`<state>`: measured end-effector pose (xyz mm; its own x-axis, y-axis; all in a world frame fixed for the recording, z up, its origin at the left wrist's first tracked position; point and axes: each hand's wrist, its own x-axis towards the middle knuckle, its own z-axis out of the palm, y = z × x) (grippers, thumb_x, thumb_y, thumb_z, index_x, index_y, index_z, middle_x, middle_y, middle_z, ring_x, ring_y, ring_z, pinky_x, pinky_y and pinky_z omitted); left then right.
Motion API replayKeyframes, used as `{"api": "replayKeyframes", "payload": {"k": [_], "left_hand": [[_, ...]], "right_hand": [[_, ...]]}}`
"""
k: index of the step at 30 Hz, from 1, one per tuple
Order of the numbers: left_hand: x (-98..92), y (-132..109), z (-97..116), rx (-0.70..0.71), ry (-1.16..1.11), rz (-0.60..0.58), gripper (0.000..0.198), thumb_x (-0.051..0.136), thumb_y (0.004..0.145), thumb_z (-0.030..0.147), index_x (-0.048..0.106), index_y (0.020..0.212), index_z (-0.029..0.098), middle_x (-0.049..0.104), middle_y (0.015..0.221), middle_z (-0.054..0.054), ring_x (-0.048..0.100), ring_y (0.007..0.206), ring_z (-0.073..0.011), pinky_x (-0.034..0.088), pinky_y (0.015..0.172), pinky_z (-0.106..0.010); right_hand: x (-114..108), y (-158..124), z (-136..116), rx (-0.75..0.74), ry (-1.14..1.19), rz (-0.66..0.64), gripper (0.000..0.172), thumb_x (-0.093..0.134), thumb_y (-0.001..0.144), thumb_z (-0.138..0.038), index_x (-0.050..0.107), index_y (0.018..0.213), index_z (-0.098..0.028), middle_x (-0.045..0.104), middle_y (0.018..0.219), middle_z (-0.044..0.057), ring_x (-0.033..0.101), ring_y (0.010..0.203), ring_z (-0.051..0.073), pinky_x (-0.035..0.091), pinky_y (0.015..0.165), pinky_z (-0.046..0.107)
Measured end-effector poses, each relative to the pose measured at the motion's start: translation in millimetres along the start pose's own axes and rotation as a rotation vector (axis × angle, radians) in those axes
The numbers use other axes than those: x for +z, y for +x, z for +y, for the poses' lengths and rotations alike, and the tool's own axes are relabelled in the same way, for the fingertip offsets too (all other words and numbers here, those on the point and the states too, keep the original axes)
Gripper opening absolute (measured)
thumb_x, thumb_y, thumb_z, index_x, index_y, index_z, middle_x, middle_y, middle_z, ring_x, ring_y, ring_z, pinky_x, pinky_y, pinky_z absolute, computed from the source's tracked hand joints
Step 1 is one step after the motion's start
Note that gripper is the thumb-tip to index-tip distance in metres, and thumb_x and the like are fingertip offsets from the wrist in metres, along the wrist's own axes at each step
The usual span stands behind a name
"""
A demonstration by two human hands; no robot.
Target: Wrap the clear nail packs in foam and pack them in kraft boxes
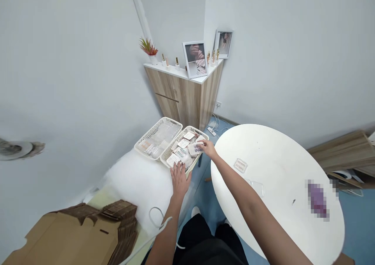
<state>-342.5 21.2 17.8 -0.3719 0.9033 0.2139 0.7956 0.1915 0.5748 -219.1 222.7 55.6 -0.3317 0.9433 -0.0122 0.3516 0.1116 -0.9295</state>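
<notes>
My right hand (208, 148) pinches the edge of a small flat pack of purple press-on nails (196, 149) over the right-hand white basket (163, 158). That basket is filled with similar packs and white cards (183, 143), some showing teal nails (182, 152). My left hand (179, 178) lies with fingers spread at the basket's near end, its fingertips on the packs there. Beside it stands a second white basket (137, 148) with clear plastic cases (164, 134) inside.
A round white table (281, 159) at right bears a pack of pinkish nails (240, 165), a clear case (258, 188) and a blurred purple item (317, 199). Flattened cardboard boxes (67, 237) are stacked at lower left. Ahead stands a wooden corner cabinet (187, 97); a white cable (146, 243) crosses my left forearm.
</notes>
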Motion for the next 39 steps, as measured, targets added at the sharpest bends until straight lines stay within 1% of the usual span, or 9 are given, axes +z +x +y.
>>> {"api": "replayKeyframes", "payload": {"k": [5,8,13,17,21,25,29,35,39], "left_hand": [[-1.2,-13.3,15.7,0.007,0.147,0.055,0.047,0.046,0.093,0.04,0.051,0.131,0.013,0.043,0.146,-0.019,0.018,0.146,-0.036,0.018,0.115,-0.062],[5.6,-19.2,33.6,0.047,0.167,0.057,0.047,0.046,0.094,0.038,0.049,0.133,0.013,0.043,0.147,-0.019,0.018,0.146,-0.0356,0.02,0.115,-0.061],[47.3,-25.3,76.0,0.197,0.082,-0.049,0.049,0.043,0.095,0.036,0.043,0.138,0.014,0.041,0.148,-0.017,0.018,0.146,-0.0335,0.022,0.115,-0.06],[97.9,-40.0,111.3,0.357,0.016,-0.265,0.053,0.043,0.094,0.037,0.038,0.142,0.014,0.042,0.148,-0.016,0.02,0.146,-0.0315,0.023,0.116,-0.056],[144.6,-58.3,140.2,0.466,-0.029,-0.501,0.062,0.047,0.091,0.034,0.029,0.147,0.014,0.042,0.149,-0.015,0.022,0.146,-0.03,0.022,0.117,-0.054],[179.3,-65.1,160.9,0.489,-0.04,-0.64,0.078,0.053,0.085,0.03,0.017,0.151,0.015,0.033,0.154,-0.015,0.02,0.146,-0.0307,0.022,0.116,-0.054],[199.9,-62.8,171.0,0.504,-0.038,-0.698,0.089,0.057,0.079,0.026,0.007,0.152,0.016,0.029,0.156,-0.016,0.021,0.146,-0.0313,0.023,0.115,-0.054],[204.1,-58.9,173.4,0.57,-0.038,-0.693,0.079,0.052,0.08,0.021,0.017,0.151,0.018,0.04,0.148,-0.015,0.036,0.137,-0.0293,0.035,0.108,-0.048],[199.8,-60.0,177.8,0.566,0.063,-0.647,0.07,0.056,0.08,0.024,0.031,0.145,0.02,0.047,0.136,-0.014,0.045,0.123,-0.0307,0.041,0.099,-0.044]], "right_hand": [[2.4,-11.2,4.2,0.033,0.12,-0.045,0.023,0.064,0.072,-0.039,0.071,0.083,-0.02,0.072,0.078,0.001,0.064,0.073,0.018,0.051,0.071,0.03],[-18.8,-25.6,11.0,0.04,0.173,-0.021,0.023,0.064,0.071,-0.041,0.07,0.081,-0.02,0.071,0.08,0.002,0.063,0.071,0.017,0.051,0.069,0.029],[-99.4,-66.6,43.7,0.125,0.145,0.086,0.022,0.064,0.069,-0.041,0.066,0.078,-0.02,0.066,0.071,-0.001,0.059,0.067,0.016,0.046,0.062,0.027],[-168.8,-114.6,84.2,0.292,0.034,0.218,0.019,0.064,0.065,-0.038,0.061,0.073,-0.021,0.061,0.062,-0.004,0.056,0.061,0.015,0.042,0.06,0.026],[-208.3,-164.2,123.0,0.448,-0.046,0.315,0.014,0.063,0.066,-0.032,0.057,0.075,-0.022,0.06,0.06,-0.005,0.058,0.062,0.015,0.041,0.06,0.025],[-212.0,-200.6,151.6,0.594,-0.066,0.372,0.016,0.061,0.068,-0.023,0.055,0.083,-0.023,0.061,0.063,-0.005,0.061,0.065,0.015,0.042,0.061,0.024],[-196.6,-220.6,164.5,0.593,-0.116,0.391,0.022,0.062,0.07,-0.02,0.053,0.09,-0.024,0.059,0.068,-0.006,0.061,0.068,0.014,0.041,0.062,0.023],[-177.3,-229.1,162.7,0.57,-0.324,0.31,0.013,0.059,0.076,-0.022,0.054,0.088,-0.024,0.06,0.078,-0.002,0.058,0.075,0.016,0.038,0.063,0.025],[-186.1,-238.7,168.8,0.492,-0.496,0.409,0.014,0.058,0.081,-0.031,0.057,0.091,-0.022,0.058,0.102,0.007,0.053,0.097,0.023,0.042,0.076,0.03]]}}
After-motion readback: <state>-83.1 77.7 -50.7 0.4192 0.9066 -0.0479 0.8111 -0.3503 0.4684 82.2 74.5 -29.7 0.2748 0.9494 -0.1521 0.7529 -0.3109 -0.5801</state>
